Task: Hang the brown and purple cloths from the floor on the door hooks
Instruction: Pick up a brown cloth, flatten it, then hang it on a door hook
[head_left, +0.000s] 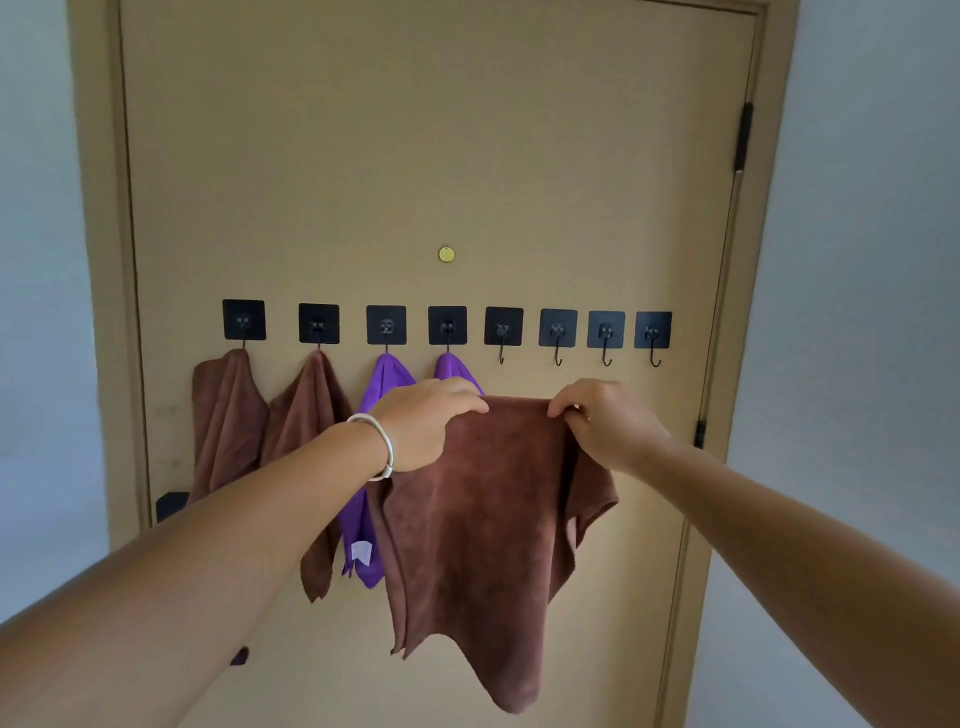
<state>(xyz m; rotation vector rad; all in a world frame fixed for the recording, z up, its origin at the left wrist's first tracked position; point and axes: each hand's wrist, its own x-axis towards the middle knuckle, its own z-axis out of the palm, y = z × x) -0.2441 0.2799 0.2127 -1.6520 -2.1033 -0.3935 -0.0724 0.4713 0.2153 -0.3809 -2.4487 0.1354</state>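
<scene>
A brown cloth hangs spread in front of the tan door. My left hand grips its top left corner and my right hand pinches its top right corner, just below the row of black hooks. Two brown cloths hang from the two leftmost hooks. A purple cloth hangs from the third hook and another purple cloth from the fourth, both partly hidden by my left hand and the held cloth. The nearest bare hook is right above the held cloth.
Further bare hooks run to the right along the door. A small brass peephole sits above the row. Black hinges mark the door's right edge. A black object shows low at the door's left edge. Pale walls flank the frame.
</scene>
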